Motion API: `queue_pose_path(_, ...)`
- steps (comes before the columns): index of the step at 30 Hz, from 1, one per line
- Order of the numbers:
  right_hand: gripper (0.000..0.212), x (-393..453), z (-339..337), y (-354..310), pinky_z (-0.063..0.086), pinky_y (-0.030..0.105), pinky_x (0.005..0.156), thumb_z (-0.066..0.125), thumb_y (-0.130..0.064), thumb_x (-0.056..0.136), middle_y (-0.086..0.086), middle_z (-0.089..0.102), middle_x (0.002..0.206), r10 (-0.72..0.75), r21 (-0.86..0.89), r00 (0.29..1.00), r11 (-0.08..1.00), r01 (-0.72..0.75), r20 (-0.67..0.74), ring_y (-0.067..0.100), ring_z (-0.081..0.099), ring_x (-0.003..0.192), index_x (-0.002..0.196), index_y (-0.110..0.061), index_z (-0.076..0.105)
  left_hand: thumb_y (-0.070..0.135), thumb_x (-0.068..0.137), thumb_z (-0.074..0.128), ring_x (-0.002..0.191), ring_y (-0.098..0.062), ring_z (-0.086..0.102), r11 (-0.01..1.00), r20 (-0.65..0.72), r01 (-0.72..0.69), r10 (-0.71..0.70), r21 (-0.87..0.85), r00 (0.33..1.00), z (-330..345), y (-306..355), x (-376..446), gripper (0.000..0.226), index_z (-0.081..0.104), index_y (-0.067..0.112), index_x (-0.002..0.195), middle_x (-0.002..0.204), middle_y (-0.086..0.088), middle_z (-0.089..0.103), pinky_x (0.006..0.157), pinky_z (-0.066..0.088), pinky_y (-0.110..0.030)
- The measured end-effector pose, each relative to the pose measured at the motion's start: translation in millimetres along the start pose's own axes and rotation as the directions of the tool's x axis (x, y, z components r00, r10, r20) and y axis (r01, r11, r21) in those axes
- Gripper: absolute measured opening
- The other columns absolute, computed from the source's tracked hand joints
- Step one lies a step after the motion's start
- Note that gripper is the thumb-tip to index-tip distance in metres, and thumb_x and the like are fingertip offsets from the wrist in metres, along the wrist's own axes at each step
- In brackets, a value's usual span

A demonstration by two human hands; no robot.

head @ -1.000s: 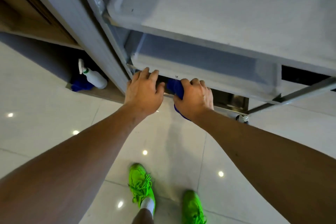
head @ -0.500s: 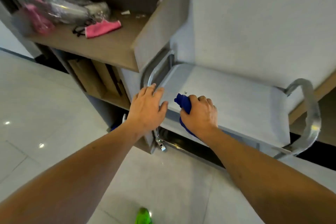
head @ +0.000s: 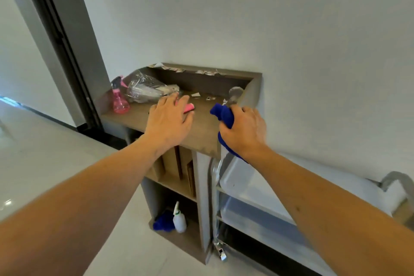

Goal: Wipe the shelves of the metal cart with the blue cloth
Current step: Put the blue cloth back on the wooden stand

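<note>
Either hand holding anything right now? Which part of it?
The right hand grips the blue cloth bunched around its middle, ends sticking out above and below the fist. The left hand holds nothing, fingers spread.

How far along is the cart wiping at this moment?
Done: cannot be judged; the cart shelves show no clear wiped marks. In hand: the right hand grips the blue cloth above the cart, off its shelves; the left hand is open over the wooden shelf. Left: unclear.

Both arms reach forward, left hand (head: 168, 122) flat with fingers spread, right hand (head: 243, 132) curled tight.
</note>
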State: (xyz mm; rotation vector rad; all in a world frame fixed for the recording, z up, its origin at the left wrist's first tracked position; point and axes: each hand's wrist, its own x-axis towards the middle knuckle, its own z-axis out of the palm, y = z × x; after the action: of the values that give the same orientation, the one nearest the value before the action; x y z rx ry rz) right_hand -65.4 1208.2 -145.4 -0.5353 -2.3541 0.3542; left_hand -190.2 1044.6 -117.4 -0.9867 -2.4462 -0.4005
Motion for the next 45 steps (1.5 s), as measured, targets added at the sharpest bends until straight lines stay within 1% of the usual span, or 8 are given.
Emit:
queue_pose_path(9, 0.031, 69, 81, -70, 0.050, 0.044, 0.083, 0.061, -0.042, 0.089, 0.006, 0.061, 0.102, 0.055, -0.151, 0.998, 0.987, -0.055, -0.001, 0.026, 0.056, 0.096, 0.112, -0.021, 0.058, 0.046, 0.098, 0.041, 0.141, -0.030, 0.032, 0.988, 0.007, -0.102, 0.104, -0.117, 0.995, 17, -80, 62, 0.054, 0.039, 0.023, 0.146, 0.154, -0.010, 0.038, 0.113, 0.031, -0.052)
queue_pose_path(16, 0.030, 83, 156, -73, 0.048, 0.041, 0.084, 0.065, -0.042, 0.089, 0.004, 0.062, 0.103, 0.127, -0.268, 0.990, 0.958, -0.105, 0.066, 0.023, 0.053, 0.095, 0.110, -0.023, 0.055, 0.047, 0.099, 0.038, 0.141, -0.029, 0.031, 0.968, 0.098, -0.140, 0.163, -0.209, 0.982, 72, -127, 90, 0.049, 0.040, 0.027, 0.144, 0.153, -0.008, 0.038, 0.111, 0.032, -0.053)
queue_pose_path(23, 0.030, 94, 201, -57, 0.041, 0.050, 0.089, 0.066, -0.030, 0.088, 0.009, 0.059, 0.112, 0.165, -0.452, 0.979, 0.887, -0.094, 0.120, 0.031, 0.051, 0.105, 0.115, -0.022, 0.058, 0.042, 0.096, 0.047, 0.130, -0.028, 0.043, 0.943, 0.129, -0.173, 0.216, -0.286, 0.968, 129, -146, 103, 0.047, 0.041, 0.024, 0.139, 0.140, -0.007, 0.050, 0.105, 0.039, -0.049)
queue_pose_path(26, 0.036, 88, 222, -47, 0.038, 0.053, 0.094, 0.060, -0.042, 0.092, 0.011, 0.058, 0.120, 0.243, -0.458, 0.948, 0.880, -0.127, 0.203, 0.034, 0.048, 0.113, 0.123, -0.024, 0.056, 0.045, 0.097, 0.043, 0.132, -0.028, 0.041, 0.954, 0.215, -0.137, 0.197, -0.266, 0.957, 152, -150, 102, 0.052, 0.040, 0.022, 0.144, 0.144, -0.008, 0.047, 0.106, 0.039, -0.052)
queue_pose_path(30, 0.063, 69, 248, -26, 0.022, 0.059, 0.111, 0.036, -0.067, 0.095, 0.010, 0.041, 0.150, 0.407, -0.382, 0.841, 0.885, -0.266, 0.357, 0.037, 0.030, 0.138, 0.146, -0.030, 0.039, 0.043, 0.097, 0.045, 0.133, -0.028, 0.040, 0.945, 0.237, -0.096, 0.175, -0.313, 0.956, 174, -147, 96, 0.052, 0.044, 0.019, 0.143, 0.145, -0.008, 0.047, 0.104, 0.040, -0.050)
queue_pose_path(39, 0.072, 83, 225, -24, 0.014, 0.059, 0.119, 0.034, -0.069, 0.095, 0.014, 0.030, 0.158, 0.407, -0.339, 0.778, 0.903, -0.264, 0.479, 0.039, 0.022, 0.144, 0.154, -0.029, 0.027, 0.045, 0.096, 0.046, 0.136, -0.027, 0.038, 0.930, 0.207, -0.113, 0.194, -0.351, 0.959, 168, -111, 110, 0.053, 0.044, 0.019, 0.143, 0.148, -0.009, 0.046, 0.109, 0.036, -0.049)
queue_pose_path(42, 0.068, 89, 202, -26, 0.021, 0.057, 0.116, 0.037, -0.066, 0.095, 0.016, 0.036, 0.155, 0.408, -0.297, 0.799, 0.907, -0.298, 0.443, 0.041, 0.024, 0.144, 0.151, -0.027, 0.034, 0.046, 0.097, 0.044, 0.139, -0.027, 0.036, 0.927, 0.193, -0.135, 0.213, -0.350, 0.958, 156, -91, 119, 0.054, 0.042, 0.021, 0.144, 0.150, -0.008, 0.043, 0.110, 0.036, -0.050)
queue_pose_path(45, 0.065, 100, 174, -27, 0.018, 0.057, 0.118, 0.040, -0.062, 0.096, 0.014, 0.031, 0.159, 0.377, -0.285, 0.847, 0.916, -0.282, 0.375, 0.039, 0.015, 0.150, 0.152, -0.029, 0.033, 0.049, 0.097, 0.042, 0.142, -0.027, 0.032, 0.921, 0.162, -0.149, 0.219, -0.360, 0.962, 137, -69, 130, 0.055, 0.042, 0.023, 0.145, 0.153, -0.007, 0.040, 0.112, 0.033, -0.050)
